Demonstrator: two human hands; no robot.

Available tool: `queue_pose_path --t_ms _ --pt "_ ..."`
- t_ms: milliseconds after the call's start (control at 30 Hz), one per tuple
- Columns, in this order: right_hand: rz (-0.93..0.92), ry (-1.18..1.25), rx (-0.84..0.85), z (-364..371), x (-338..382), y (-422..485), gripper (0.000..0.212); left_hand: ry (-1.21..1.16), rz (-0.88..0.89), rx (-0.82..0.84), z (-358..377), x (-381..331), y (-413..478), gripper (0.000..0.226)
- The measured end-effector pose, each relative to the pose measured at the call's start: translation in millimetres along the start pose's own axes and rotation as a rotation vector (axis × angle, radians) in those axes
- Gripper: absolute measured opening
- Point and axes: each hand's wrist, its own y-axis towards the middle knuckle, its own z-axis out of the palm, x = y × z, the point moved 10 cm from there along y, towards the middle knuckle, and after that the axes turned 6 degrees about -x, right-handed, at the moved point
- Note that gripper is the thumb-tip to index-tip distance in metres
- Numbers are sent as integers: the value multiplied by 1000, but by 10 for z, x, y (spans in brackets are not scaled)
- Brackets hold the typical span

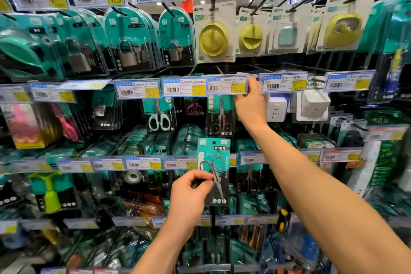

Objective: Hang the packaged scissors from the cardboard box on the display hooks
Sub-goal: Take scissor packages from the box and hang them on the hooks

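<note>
Head view: two hands at a shop display rack.
The left hand (189, 193) pinches a packaged scissors (214, 171) upright before the lower hooks; the right hand (251, 100) grips the price tag holder (226, 85) above hanging scissors packs (221, 115).

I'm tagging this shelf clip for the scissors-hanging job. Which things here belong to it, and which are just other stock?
Part of the job:
- scissors pack, held in the left hand
- price tag, gripped by the right hand
- matching scissors already hanging below it

Just other stock:
- padlocks
- yellow hooks
- white sockets
</note>
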Motion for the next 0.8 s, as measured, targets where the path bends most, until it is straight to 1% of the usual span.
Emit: queue_pose_path --t_ms 67,100,133,167,233,300,333,367,400,467,533,667,800 --pt "33 46 -33 -127 -59 -148 10 -42 -18 -12 26 -13 67 24" --pt "48 54 -34 -180 -106 -244 6 -59 -24 -15 43 -21 94 25" --pt "60 67 -14 -214 -128 -358 7 -71 -25 -16 61 -35 115 25" --pt "83 111 32 -220 -161 -475 11 -80 -25 -12 82 -47 131 25" --pt "191 229 200 -132 -230 -703 14 -91 -20 -1 133 -65 145 27" --pt "274 278 392 9 -248 -901 9 -89 -11 10 185 -78 164 32" --pt "299 290 444 57 -262 -959 7 -87 -5 17 209 -81 172 35" --pt "320 313 461 62 -269 -978 3 -90 0 28 255 -90 177 37" --pt "337 341 465 63 -277 -978 2 -92 3 36 285 -100 177 39" --pt "352 374 488 70 -261 -976 5 -90 7 48 324 -120 182 39" --pt "336 368 513 75 -213 -953 5 -87 21 51 335 -153 204 37" --pt "326 393 430 61 -151 -755 8 -84 32 51 363 -232 275 36" --pt "331 417 401 122 -82 -569 8 -118 0 12 384 -285 330 17"
